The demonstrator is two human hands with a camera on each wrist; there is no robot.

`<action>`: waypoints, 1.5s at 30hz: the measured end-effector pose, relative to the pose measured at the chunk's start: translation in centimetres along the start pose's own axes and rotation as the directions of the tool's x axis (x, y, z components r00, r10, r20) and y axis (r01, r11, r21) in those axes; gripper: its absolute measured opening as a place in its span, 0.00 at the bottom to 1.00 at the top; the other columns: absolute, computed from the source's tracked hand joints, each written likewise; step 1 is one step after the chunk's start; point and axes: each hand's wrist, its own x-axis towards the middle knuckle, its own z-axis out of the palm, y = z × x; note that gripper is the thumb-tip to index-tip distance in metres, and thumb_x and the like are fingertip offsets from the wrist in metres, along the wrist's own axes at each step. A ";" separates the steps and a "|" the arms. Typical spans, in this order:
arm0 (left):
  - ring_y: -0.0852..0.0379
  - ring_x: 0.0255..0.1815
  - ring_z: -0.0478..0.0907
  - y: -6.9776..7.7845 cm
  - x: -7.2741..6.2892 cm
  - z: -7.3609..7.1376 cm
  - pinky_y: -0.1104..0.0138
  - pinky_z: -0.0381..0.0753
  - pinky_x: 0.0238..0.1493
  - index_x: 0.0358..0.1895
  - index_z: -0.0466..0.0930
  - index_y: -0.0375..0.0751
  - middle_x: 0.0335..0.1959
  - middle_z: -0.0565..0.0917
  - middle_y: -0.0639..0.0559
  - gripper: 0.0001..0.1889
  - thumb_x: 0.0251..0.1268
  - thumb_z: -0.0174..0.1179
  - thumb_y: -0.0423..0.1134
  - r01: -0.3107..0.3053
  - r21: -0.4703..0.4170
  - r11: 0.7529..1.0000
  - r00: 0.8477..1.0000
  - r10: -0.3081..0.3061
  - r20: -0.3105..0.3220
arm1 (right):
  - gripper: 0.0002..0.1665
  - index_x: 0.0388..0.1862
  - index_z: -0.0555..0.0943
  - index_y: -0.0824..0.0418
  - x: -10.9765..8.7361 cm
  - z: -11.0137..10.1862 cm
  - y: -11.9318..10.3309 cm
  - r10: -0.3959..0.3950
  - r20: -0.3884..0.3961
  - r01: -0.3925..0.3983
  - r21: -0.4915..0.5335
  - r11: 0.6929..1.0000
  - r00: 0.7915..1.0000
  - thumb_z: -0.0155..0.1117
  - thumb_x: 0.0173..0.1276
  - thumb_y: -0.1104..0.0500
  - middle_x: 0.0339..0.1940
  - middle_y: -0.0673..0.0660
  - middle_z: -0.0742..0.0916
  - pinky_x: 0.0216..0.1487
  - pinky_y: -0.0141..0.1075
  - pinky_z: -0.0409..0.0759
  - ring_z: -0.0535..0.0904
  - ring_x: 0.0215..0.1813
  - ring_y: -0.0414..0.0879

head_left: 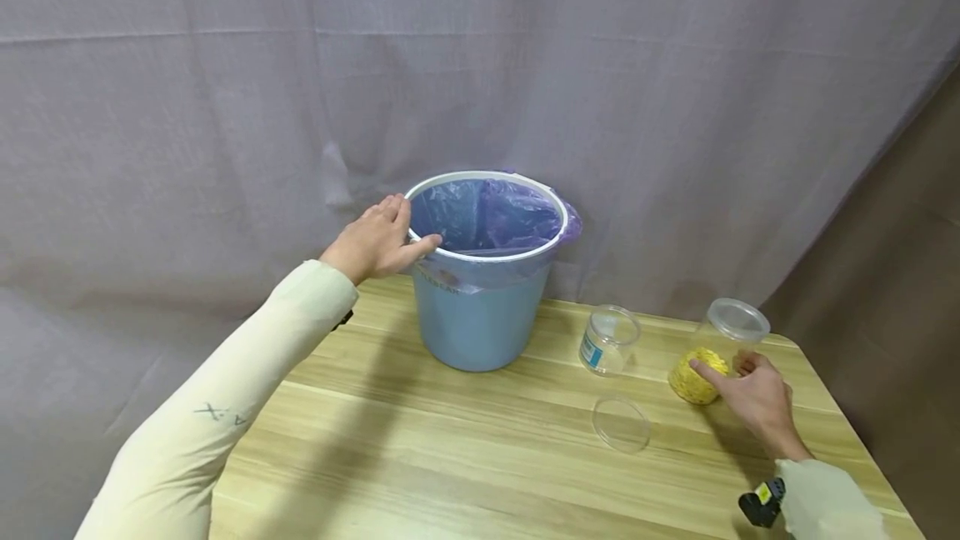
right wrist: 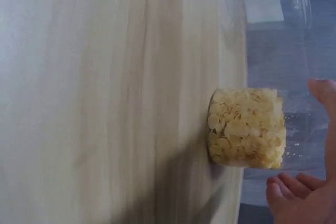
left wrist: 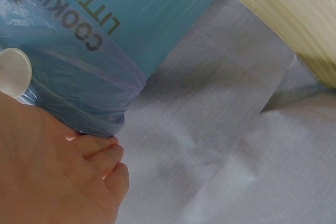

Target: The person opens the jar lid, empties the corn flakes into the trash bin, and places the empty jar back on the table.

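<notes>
My left hand (head_left: 384, 238) rests at the left rim of a light blue trash bin (head_left: 480, 323), fingers fairly straight, thumb over the white rim. In the left wrist view its fingertips meet the bin's translucent purple liner bag (left wrist: 100, 98). My right hand (head_left: 757, 398) is around a clear lidded jar (head_left: 737, 319), thumb on one side and fingers on the other. Yellow flakes (right wrist: 247, 128) fill the jar's lower part, and it stands upright on the table. In the right wrist view the thumb and fingers are spread, with a gap between fingers and jar.
A clear jar (head_left: 611, 340) without a lid and with a blue label stands between the bin and the flake jar. A clear round lid (head_left: 621, 425) lies in front of it on the wooden table (head_left: 465, 457). Grey cloth (head_left: 637, 107) hangs behind.
</notes>
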 end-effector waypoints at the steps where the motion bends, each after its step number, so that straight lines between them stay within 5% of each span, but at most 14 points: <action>1: 0.34 0.88 0.49 0.0 0.0 0.0 0.48 0.50 0.89 0.83 0.47 0.22 0.85 0.52 0.26 0.53 0.79 0.39 0.70 0.000 0.000 1.000 1.000 0.000 0.001 | 0.62 0.76 0.64 0.74 0.1 0.1 0.1 -0.003 -0.009 0.003 0.012 1.000 1.000 0.69 0.65 0.27 0.74 0.80 0.73 0.68 0.70 0.70 0.69 0.73 0.77; 9: 0.34 0.88 0.48 0.0 0.1 -0.1 0.48 0.49 0.89 0.83 0.46 0.22 0.85 0.51 0.26 0.53 0.78 0.39 0.71 0.004 -0.002 1.000 1.000 -0.004 0.012 | 0.57 0.77 0.68 0.69 0.5 0.8 0.2 -0.050 -0.076 0.055 0.067 0.996 0.996 0.74 0.65 0.32 0.71 0.78 0.78 0.64 0.66 0.74 0.73 0.70 0.73; 16: 0.34 0.88 0.49 0.1 0.0 0.1 0.48 0.50 0.89 0.83 0.47 0.22 0.85 0.52 0.26 0.52 0.79 0.40 0.70 -0.004 0.003 1.000 1.000 0.004 0.007 | 0.53 0.74 0.73 0.67 0.6 1.0 0.3 -0.064 -0.113 0.070 0.053 0.996 0.992 0.77 0.63 0.34 0.68 0.74 0.82 0.54 0.53 0.77 0.78 0.67 0.69; 23: 0.34 0.87 0.51 0.1 -0.1 0.3 0.48 0.51 0.89 0.82 0.49 0.21 0.84 0.54 0.26 0.52 0.79 0.42 0.68 -0.013 0.008 1.000 1.000 0.013 -0.004 | 0.55 0.74 0.73 0.67 0.2 0.2 -0.4 -0.093 -0.094 0.096 0.026 0.995 0.991 0.75 0.63 0.31 0.67 0.74 0.82 0.54 0.56 0.79 0.79 0.65 0.70; 30: 0.34 0.87 0.52 0.1 0.0 0.1 0.48 0.52 0.88 0.82 0.51 0.22 0.84 0.56 0.26 0.52 0.78 0.41 0.70 -0.013 0.001 1.000 1.000 0.013 -0.019 | 0.53 0.72 0.74 0.67 -0.7 -1.3 -2.0 -0.160 -0.055 0.160 -0.006 0.987 0.986 0.75 0.63 0.31 0.65 0.74 0.84 0.44 0.32 0.74 0.81 0.62 0.68; 38: 0.35 0.88 0.51 0.2 -0.1 -0.3 0.48 0.52 0.89 0.82 0.50 0.23 0.84 0.55 0.27 0.52 0.79 0.41 0.69 -0.004 -0.002 1.000 1.000 0.004 -0.003 | 0.46 0.64 0.80 0.63 -2.5 -2.5 -4.6 -0.217 -0.025 0.216 -0.035 0.976 0.976 0.79 0.60 0.33 0.58 0.70 0.88 0.40 0.29 0.73 0.82 0.55 0.55; 45: 0.34 0.88 0.48 0.2 0.0 -0.1 0.48 0.50 0.89 0.83 0.47 0.22 0.85 0.52 0.26 0.52 0.79 0.39 0.69 -0.003 0.005 1.000 1.000 0.003 0.014 | 0.51 0.67 0.76 0.70 -4.5 -3.6 -7.9 -0.275 0.051 0.275 0.010 0.961 0.960 0.80 0.60 0.35 0.60 0.77 0.86 0.41 0.26 0.77 0.84 0.60 0.71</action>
